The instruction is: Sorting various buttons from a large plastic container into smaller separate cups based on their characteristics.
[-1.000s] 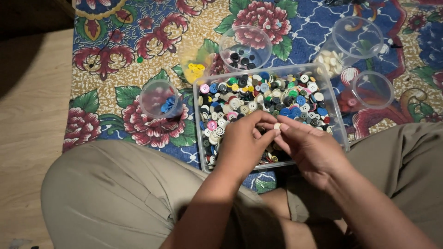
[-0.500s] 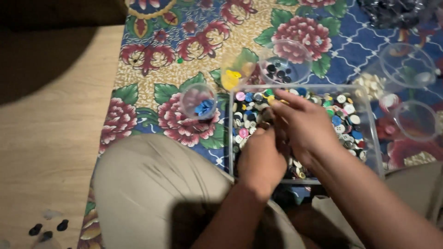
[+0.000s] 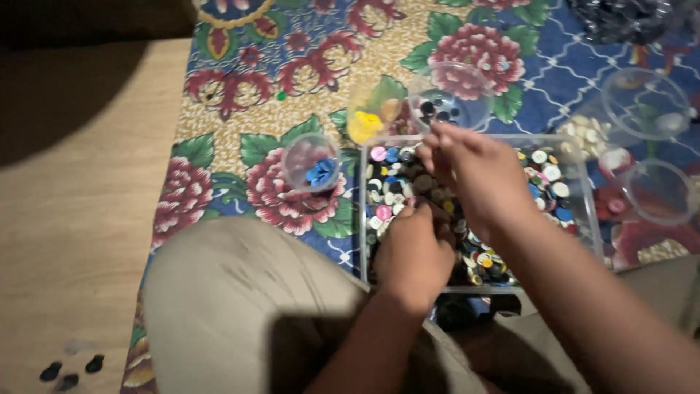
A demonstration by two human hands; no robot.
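Observation:
A clear rectangular tray [image 3: 362, 219] full of mixed coloured buttons [image 3: 543, 175] lies on a floral cloth in front of my legs. My left hand [image 3: 412, 255] rests knuckles-up in the near left part of the tray, with its fingers curled down into the buttons. My right hand [image 3: 474, 171] reaches across the tray to its far left corner. Its fingertips are pinched together on what looks like a small button, just short of a clear cup of dark buttons [image 3: 448, 102].
Around the tray stand a clear cup with blue buttons [image 3: 312, 164], one with yellow buttons [image 3: 367, 120], one with white buttons [image 3: 583, 133], and two nearly empty cups [image 3: 645, 102] [image 3: 660, 193]. Wooden floor [image 3: 73, 182] lies to the left, with a few dark buttons [image 3: 69, 368]. My knee [image 3: 233, 306] is bent near the tray.
My hands have parted from their joined pinch over the tray. The right hand moved toward the far left corner and the left dropped into the buttons. The view shifted, so the floor shows more.

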